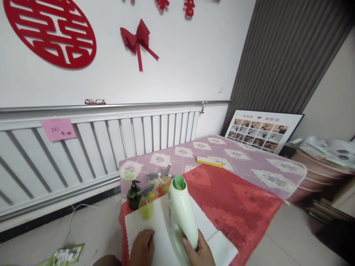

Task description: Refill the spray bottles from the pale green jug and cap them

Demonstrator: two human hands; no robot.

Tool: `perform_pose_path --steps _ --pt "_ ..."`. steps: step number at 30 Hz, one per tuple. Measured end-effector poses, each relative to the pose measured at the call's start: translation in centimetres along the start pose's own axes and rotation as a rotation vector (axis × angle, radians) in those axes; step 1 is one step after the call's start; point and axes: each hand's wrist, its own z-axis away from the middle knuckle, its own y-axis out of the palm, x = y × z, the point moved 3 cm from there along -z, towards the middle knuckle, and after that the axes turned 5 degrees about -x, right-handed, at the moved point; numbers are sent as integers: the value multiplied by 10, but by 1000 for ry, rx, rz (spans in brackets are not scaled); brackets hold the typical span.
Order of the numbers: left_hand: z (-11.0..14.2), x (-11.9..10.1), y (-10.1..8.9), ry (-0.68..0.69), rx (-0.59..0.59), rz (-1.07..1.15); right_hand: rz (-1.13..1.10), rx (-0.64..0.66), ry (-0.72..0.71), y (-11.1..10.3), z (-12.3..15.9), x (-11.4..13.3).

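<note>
I've the pale green bottle [184, 214] lower centre, right hand [198, 251] curled round its handle, the best hold; probably stiff, slick, weighty if full. My left hand [142, 244] rests half-curled nearby, palm hidden, contents can't tell.

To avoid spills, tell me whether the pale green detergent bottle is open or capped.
Open: no cap covers the mouth of the pale green detergent bottle, and its green pouring spout shows inside.
</note>
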Motion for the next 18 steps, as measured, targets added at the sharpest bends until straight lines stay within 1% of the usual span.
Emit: perform_pose_path --steps 3,7,14,18 --pt "1 -1 0 -12 -1 -4 116 -95 -11 2 -5 0" --pt "-2 -3 1 -13 7 -3 165 -186 -55 -2 -10 2" --pt "-3 0 5 14 -15 3 244 -285 -73 -28 -23 12" --pt "-2 4 9 32 -24 4 297 -369 -100 -45 -26 9"
